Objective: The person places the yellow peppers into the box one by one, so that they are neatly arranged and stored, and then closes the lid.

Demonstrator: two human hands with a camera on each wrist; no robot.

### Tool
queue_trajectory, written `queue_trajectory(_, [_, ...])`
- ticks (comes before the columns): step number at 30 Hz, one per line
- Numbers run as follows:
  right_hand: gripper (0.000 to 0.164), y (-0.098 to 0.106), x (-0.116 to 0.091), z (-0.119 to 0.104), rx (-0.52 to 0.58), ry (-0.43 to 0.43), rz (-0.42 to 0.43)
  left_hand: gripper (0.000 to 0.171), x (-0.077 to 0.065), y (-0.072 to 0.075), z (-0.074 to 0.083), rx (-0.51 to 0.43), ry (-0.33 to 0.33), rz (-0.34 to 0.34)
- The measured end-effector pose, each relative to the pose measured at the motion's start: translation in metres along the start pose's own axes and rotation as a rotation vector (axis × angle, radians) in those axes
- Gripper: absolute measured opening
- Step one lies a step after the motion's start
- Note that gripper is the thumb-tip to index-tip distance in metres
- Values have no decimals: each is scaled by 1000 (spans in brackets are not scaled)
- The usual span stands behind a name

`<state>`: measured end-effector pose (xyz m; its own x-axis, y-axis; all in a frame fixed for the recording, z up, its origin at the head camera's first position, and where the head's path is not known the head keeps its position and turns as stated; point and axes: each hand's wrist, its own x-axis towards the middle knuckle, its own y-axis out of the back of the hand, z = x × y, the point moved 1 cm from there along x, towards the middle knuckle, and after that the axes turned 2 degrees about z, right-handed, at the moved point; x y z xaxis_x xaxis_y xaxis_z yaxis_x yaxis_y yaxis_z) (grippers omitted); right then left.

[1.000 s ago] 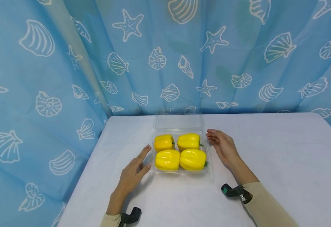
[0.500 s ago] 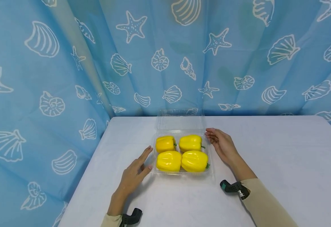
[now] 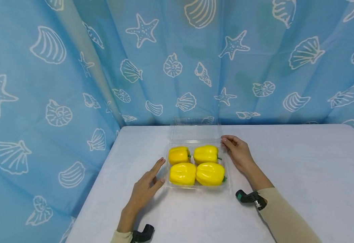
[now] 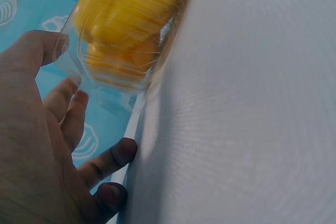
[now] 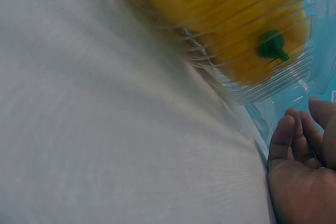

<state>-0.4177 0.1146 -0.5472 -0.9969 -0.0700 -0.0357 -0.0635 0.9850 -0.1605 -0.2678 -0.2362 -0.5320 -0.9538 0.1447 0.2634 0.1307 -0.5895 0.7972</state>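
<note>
A clear plastic clamshell box (image 3: 192, 188) stands on the table with its lid (image 3: 196, 132) raised back behind it. In its base lie several yellow bell peppers (image 3: 210, 174) with green stems. My left hand (image 3: 144, 189) is at the box's left side, fingers extended; in the left wrist view its thumb (image 4: 61, 45) touches the rim. My right hand (image 3: 240, 153) is beside the back right corner, near the hinge, with thumb and fingertips close together. The right wrist view shows loosely bent fingers (image 5: 283, 135) and nothing plainly held; contact with the lid edge is unclear.
A white cloth (image 3: 301, 162) covers the table. Behind it and at the left hangs a blue curtain (image 3: 152, 77) printed with white shells and starfish. Black wrist mounts (image 3: 249, 198) sit at both sleeves.
My right thumb has moved toward the fingertips by the lid's hinge corner. The left hand stays at the box's side. The whole scene has shifted slightly right and down with the head.
</note>
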Motion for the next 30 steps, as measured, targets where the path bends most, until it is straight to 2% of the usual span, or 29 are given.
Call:
queue_trajectory(5, [48, -1, 2, 0, -44, 44, 13, 62, -1, 1, 1, 5, -1, 12])
queue_trajectory(21, [37, -2, 3, -2, 40, 58, 57, 63, 0, 0, 2, 12, 5, 8])
queue_trajectory(30, [37, -1, 2, -2, 19, 94, 79, 63, 0, 0, 3, 13, -3, 11])
